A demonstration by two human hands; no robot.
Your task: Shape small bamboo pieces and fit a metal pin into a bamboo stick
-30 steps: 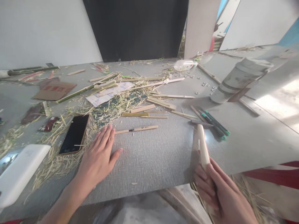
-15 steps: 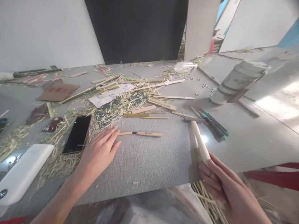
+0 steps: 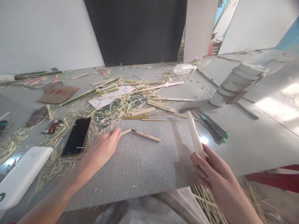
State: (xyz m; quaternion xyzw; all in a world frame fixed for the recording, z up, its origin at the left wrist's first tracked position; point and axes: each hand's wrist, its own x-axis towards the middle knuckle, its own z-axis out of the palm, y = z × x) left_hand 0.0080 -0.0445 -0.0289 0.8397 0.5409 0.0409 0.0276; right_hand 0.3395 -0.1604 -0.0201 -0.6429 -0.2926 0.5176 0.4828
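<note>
My left hand (image 3: 106,144) is closed, thumb and fingertips pinching the end of a slim pale wooden piece (image 3: 126,132). The piece's far end meets the dark tip of a wooden-handled carving tool (image 3: 147,136), which lies at an angle to it on the grey textured mat (image 3: 140,165). My right hand (image 3: 213,169) wraps round the lower end of a pale bamboo strip (image 3: 194,130), held tilted above the mat's right side. My fingers hide its lower end.
A phone (image 3: 76,137) and a white power bank (image 3: 24,177) lie left amid shavings. Bamboo strips (image 3: 142,111) lie beyond the mat. Green-handled pliers (image 3: 215,127) and a tumbler (image 3: 235,84) are at right, with small rings (image 3: 204,87) and a clear bottle (image 3: 184,69) behind.
My left fingers have closed on the slim wooden piece, which now tilts away from the carving tool's line. The tool's handle has swung slightly toward me. My right hand has moved left with the strip.
</note>
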